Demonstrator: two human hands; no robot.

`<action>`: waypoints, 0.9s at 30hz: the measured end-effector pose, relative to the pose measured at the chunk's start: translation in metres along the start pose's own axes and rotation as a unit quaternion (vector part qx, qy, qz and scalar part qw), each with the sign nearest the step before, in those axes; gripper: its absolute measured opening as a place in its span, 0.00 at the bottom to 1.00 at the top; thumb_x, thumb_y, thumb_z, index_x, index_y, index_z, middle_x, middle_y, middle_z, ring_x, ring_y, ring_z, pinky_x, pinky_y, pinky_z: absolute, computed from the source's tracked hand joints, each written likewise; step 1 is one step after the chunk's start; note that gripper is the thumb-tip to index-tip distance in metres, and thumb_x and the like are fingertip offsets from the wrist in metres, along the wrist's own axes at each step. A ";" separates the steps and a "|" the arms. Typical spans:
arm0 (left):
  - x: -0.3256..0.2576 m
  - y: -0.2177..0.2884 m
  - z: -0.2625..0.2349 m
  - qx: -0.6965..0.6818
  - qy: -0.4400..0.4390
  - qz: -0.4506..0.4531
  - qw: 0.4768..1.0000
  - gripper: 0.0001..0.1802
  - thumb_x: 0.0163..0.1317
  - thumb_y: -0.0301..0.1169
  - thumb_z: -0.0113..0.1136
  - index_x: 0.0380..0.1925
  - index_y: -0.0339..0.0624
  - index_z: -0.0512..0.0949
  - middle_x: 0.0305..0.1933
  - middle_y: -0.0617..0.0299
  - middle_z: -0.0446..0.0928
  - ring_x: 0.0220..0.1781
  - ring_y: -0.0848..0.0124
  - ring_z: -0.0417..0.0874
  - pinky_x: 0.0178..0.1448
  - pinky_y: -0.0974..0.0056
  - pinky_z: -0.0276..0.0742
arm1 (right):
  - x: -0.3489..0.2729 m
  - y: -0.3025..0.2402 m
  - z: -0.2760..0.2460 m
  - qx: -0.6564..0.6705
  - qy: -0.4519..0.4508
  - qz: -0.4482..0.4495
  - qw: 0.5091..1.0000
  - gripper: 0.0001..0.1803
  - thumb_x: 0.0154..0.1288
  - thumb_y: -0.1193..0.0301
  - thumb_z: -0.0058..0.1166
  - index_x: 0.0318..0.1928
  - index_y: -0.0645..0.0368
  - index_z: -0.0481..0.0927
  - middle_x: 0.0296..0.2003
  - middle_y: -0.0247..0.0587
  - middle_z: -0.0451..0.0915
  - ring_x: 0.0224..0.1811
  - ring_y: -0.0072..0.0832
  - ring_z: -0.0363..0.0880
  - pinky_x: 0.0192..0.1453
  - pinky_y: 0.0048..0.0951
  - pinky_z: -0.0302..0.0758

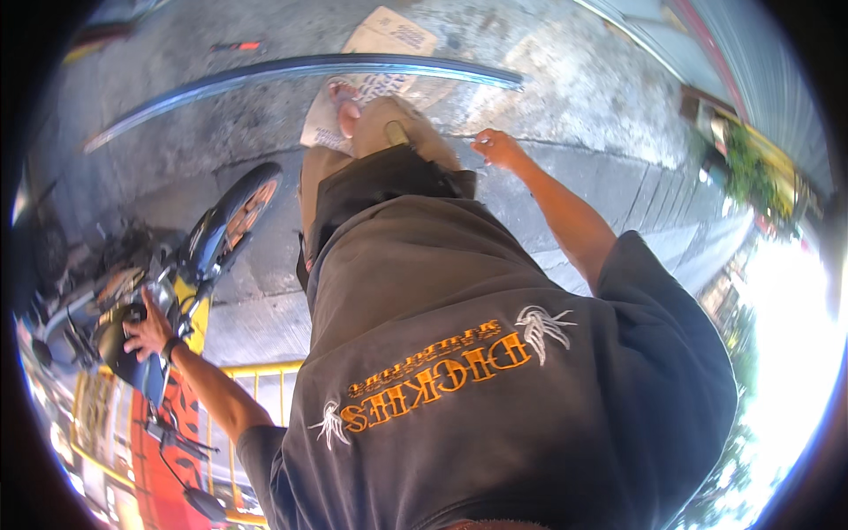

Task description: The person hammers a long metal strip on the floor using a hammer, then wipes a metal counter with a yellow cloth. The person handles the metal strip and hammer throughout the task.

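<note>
My left hand (150, 336), with a dark band at the wrist, rests with its fingers spread on a dark rounded part (113, 340) of a parked motorcycle (190, 256). Whether that part is a helmet or belongs to the bike I cannot tell. Out to the right of my legs, my right hand (500, 150) hangs in the air with its fingers curled. Something small and pale shows at its fingertips, too small to name. Ahead of my feet, a long shiny metal rail (353, 64) lies across flattened cardboard (389, 31).
A red and black tool (236, 46) lies on the concrete floor (574, 97) beyond the rail. Yellow railings (265, 367) and a red panel (168, 450) stand behind the motorcycle at lower left. Corrugated metal sheeting (768, 62) and plants (751, 168) line the right.
</note>
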State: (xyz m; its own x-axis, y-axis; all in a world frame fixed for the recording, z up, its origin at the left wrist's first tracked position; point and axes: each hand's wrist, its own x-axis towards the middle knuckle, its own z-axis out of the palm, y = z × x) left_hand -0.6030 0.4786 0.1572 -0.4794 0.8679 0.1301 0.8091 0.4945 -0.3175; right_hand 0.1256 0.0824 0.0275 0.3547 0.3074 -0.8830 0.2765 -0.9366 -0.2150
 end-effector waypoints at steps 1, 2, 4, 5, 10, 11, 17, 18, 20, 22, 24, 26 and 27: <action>0.002 -0.005 0.003 0.000 0.003 0.001 1.000 0.75 0.37 0.86 0.55 0.77 0.45 0.55 0.80 0.28 0.37 0.80 0.30 0.34 0.78 0.31 0.31 | -0.008 0.019 0.006 0.002 -0.003 0.015 1.000 0.24 0.67 0.52 0.62 0.52 0.56 0.81 0.35 0.44 0.87 0.30 0.30 0.87 0.38 0.34 0.80; 0.006 -0.009 0.005 0.001 0.009 0.002 1.000 0.75 0.36 0.87 0.54 0.77 0.44 0.55 0.80 0.28 0.37 0.81 0.31 0.34 0.78 0.31 0.30 | -0.017 0.035 0.014 0.010 0.007 0.019 1.000 0.23 0.67 0.52 0.62 0.52 0.56 0.81 0.35 0.44 0.87 0.30 0.30 0.87 0.39 0.34 0.80; 0.010 -0.016 0.007 0.014 0.008 0.009 1.000 0.76 0.36 0.87 0.53 0.77 0.45 0.54 0.80 0.30 0.37 0.81 0.32 0.35 0.79 0.32 0.30 | -0.041 0.071 0.033 0.022 0.020 0.029 0.999 0.23 0.67 0.52 0.62 0.51 0.56 0.82 0.35 0.44 0.87 0.30 0.30 0.87 0.39 0.34 0.80; 0.010 -0.020 0.007 0.014 0.010 0.020 1.000 0.77 0.35 0.88 0.53 0.78 0.45 0.53 0.81 0.31 0.36 0.81 0.33 0.35 0.79 0.33 0.30 | -0.045 0.100 0.048 0.022 0.023 0.039 0.999 0.24 0.66 0.52 0.63 0.52 0.56 0.82 0.36 0.44 0.87 0.32 0.30 0.88 0.40 0.35 0.80; -0.022 -0.004 -0.010 -0.091 -0.005 0.088 0.992 0.74 0.41 0.84 0.55 0.76 0.37 0.53 0.80 0.34 0.45 0.83 0.43 0.42 0.82 0.42 0.42 | -0.080 0.204 0.085 -0.040 0.059 -0.001 0.997 0.28 0.65 0.49 0.63 0.56 0.56 0.81 0.37 0.45 0.87 0.36 0.32 0.87 0.46 0.36 0.80; -0.034 -0.001 -0.014 -0.095 0.014 0.134 0.986 0.73 0.43 0.83 0.55 0.76 0.37 0.53 0.80 0.35 0.46 0.83 0.44 0.43 0.81 0.42 0.44 | -0.086 0.212 0.084 -0.022 0.063 0.013 0.998 0.28 0.66 0.49 0.63 0.56 0.56 0.80 0.37 0.45 0.87 0.36 0.32 0.87 0.46 0.36 0.80; -0.173 0.075 0.026 -0.083 -0.023 0.296 0.951 0.63 0.51 0.71 0.65 0.74 0.35 0.58 0.77 0.34 0.54 0.80 0.44 0.51 0.80 0.45 0.53 | -0.084 0.263 0.037 0.097 0.091 0.042 0.990 0.27 0.66 0.50 0.60 0.57 0.55 0.80 0.40 0.46 0.87 0.40 0.35 0.87 0.47 0.37 0.80; -0.202 0.086 0.036 -0.097 -0.051 0.310 0.944 0.62 0.52 0.69 0.65 0.74 0.34 0.58 0.77 0.35 0.54 0.81 0.44 0.51 0.80 0.46 0.53 | -0.089 0.269 0.028 0.143 0.079 0.055 0.985 0.28 0.65 0.49 0.60 0.57 0.54 0.80 0.43 0.48 0.87 0.44 0.39 0.86 0.50 0.39 0.80; -0.263 0.107 0.049 -0.101 -0.111 0.342 0.928 0.59 0.54 0.66 0.67 0.74 0.34 0.57 0.77 0.36 0.55 0.81 0.44 0.50 0.81 0.47 0.53 | -0.099 0.305 0.032 0.175 0.067 0.069 0.980 0.28 0.65 0.49 0.59 0.57 0.54 0.81 0.45 0.49 0.87 0.47 0.41 0.86 0.52 0.40 0.80; -0.320 0.139 0.056 -0.096 -0.166 0.369 0.910 0.58 0.55 0.63 0.68 0.74 0.34 0.57 0.77 0.38 0.55 0.81 0.45 0.50 0.81 0.48 0.52 | -0.093 0.356 0.029 0.146 0.079 0.057 0.984 0.28 0.65 0.49 0.59 0.57 0.54 0.81 0.42 0.48 0.87 0.45 0.39 0.87 0.50 0.38 0.80; -0.379 0.172 0.048 -0.094 -0.190 0.408 0.888 0.56 0.56 0.60 0.68 0.74 0.34 0.57 0.78 0.39 0.55 0.81 0.45 0.50 0.81 0.48 0.52 | -0.092 0.397 0.012 0.187 0.066 0.087 0.976 0.28 0.65 0.49 0.60 0.57 0.54 0.80 0.41 0.47 0.87 0.44 0.38 0.87 0.50 0.38 0.80; -0.440 0.201 0.034 -0.075 -0.211 0.445 0.867 0.55 0.57 0.59 0.68 0.74 0.34 0.57 0.78 0.39 0.54 0.81 0.46 0.50 0.81 0.49 0.52 | -0.093 0.448 0.003 0.224 0.061 0.114 0.966 0.28 0.65 0.49 0.60 0.57 0.54 0.80 0.41 0.47 0.88 0.43 0.37 0.87 0.50 0.38 0.80; -0.470 0.220 0.022 -0.062 -0.216 0.463 0.857 0.54 0.58 0.58 0.68 0.74 0.34 0.58 0.78 0.39 0.53 0.81 0.46 0.51 0.80 0.49 0.52 | -0.089 0.479 0.003 0.241 0.067 0.123 0.960 0.28 0.65 0.49 0.60 0.57 0.55 0.80 0.42 0.47 0.88 0.43 0.36 0.88 0.49 0.37 0.80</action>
State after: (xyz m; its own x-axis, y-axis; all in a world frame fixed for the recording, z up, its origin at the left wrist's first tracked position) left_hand -0.2073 0.1778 0.0051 0.3289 0.8055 -0.4929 0.9277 -0.3732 0.0092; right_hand 0.2240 -0.3940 0.0024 0.4767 0.0551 -0.8773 -0.2644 -0.9429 -0.2028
